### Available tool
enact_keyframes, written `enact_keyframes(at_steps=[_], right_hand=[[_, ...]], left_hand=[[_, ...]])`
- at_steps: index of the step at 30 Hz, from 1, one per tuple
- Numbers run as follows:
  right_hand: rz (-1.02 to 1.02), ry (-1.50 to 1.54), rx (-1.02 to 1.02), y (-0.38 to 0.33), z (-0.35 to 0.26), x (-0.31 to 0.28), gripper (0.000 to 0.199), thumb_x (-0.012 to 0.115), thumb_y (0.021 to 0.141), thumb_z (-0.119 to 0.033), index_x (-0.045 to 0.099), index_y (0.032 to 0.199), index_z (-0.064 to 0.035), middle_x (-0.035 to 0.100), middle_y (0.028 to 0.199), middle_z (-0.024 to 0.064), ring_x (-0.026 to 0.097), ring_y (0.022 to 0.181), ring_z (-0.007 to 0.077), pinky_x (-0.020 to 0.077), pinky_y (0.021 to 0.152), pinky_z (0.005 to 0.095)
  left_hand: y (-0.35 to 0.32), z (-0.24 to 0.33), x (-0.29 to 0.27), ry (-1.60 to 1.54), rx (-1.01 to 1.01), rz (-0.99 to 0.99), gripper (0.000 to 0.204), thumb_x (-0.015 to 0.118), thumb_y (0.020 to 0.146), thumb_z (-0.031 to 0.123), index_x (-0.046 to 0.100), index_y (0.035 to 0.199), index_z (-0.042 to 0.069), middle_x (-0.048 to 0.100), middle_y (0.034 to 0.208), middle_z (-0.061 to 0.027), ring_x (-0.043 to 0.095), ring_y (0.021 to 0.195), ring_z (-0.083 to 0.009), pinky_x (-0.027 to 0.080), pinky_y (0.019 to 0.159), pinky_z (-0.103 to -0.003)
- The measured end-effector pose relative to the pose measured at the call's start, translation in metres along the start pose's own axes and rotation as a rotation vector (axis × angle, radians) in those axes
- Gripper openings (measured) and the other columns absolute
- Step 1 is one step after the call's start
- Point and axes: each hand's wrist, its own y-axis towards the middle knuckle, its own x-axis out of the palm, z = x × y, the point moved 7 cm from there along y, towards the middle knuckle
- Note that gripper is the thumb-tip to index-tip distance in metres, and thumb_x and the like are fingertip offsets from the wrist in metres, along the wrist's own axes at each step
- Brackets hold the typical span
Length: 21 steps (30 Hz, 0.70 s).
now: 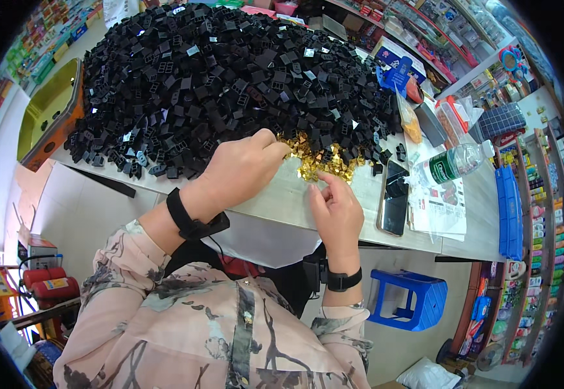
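Note:
A large heap of small black plastic pieces (230,71) covers the far part of the table. At its near edge lies a small pile of shiny gold metal pieces (330,159). My left hand (246,165) is at the left end of that pile, its thumb and index finger pinched together; what they hold, if anything, is too small to make out. Just below the gold pieces is my right hand (339,211), its index fingertip at the pile's near edge and its thumb a little apart. Nothing shows between those two fingers. Both wrists wear black straps.
Right of the pile, a smartphone (393,198) lies beside printed papers (444,211) and a clear plastic bottle (453,163). An orange box with a yellow inside (52,113) stands at the left. A blue stool (410,299) is below the table; stocked shelves (538,246) line the right.

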Motion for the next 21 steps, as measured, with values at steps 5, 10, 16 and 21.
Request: enact_keyframes(at_steps=[5, 10, 16, 21], right_hand=[[0.036, -0.023, -0.042, 0.003, -0.001, 0.003, 0.015, 0.068, 0.081, -0.013, 0.067, 0.093, -0.0041, 0.061, 0.072, 0.0060, 0.055, 0.057, 0.0127, 0.0445, 0.055, 0.0252], [-0.046, 0.124, 0.021, 0.001, 0.008, 0.002, 0.011, 0.068, 0.081, -0.014, 0.067, 0.088, -0.0052, 0.061, 0.072, 0.0055, 0.057, 0.058, 0.0144, 0.0449, 0.055, 0.0265], [-0.089, 0.123, 0.035, 0.002, 0.011, 0.006, 0.012, 0.067, 0.082, -0.009, 0.067, 0.091, -0.0018, 0.061, 0.073, 0.0044, 0.053, 0.058, 0.0081, 0.0431, 0.056, 0.0214], [0.012, 0.311, 0.099, -0.005, 0.019, -0.001, 0.013, 0.066, 0.081, -0.006, 0.067, 0.094, -0.0019, 0.061, 0.074, 0.0036, 0.052, 0.059, 0.0073, 0.0424, 0.056, 0.0201]], left_hand=[[-0.004, 0.012, -0.008, -0.225, 0.033, 0.085, 0.017, 0.063, 0.078, 0.007, 0.062, 0.095, 0.009, 0.055, 0.081, -0.0058, 0.061, 0.065, -0.0235, 0.049, 0.053, -0.032], [-0.023, 0.024, -0.001, -0.376, -0.012, -0.038, 0.020, 0.067, 0.078, 0.009, 0.063, 0.097, 0.009, 0.057, 0.084, -0.0063, 0.061, 0.068, -0.0249, 0.050, 0.056, -0.033], [-0.035, 0.025, 0.015, -0.255, -0.028, -0.190, 0.019, 0.068, 0.077, 0.010, 0.062, 0.095, 0.008, 0.057, 0.082, -0.0075, 0.061, 0.068, -0.0264, 0.050, 0.058, -0.035], [-0.033, 0.025, 0.017, -0.209, -0.027, -0.222, 0.018, 0.068, 0.077, 0.009, 0.061, 0.093, 0.007, 0.057, 0.079, -0.0083, 0.061, 0.067, -0.0271, 0.050, 0.057, -0.036]])
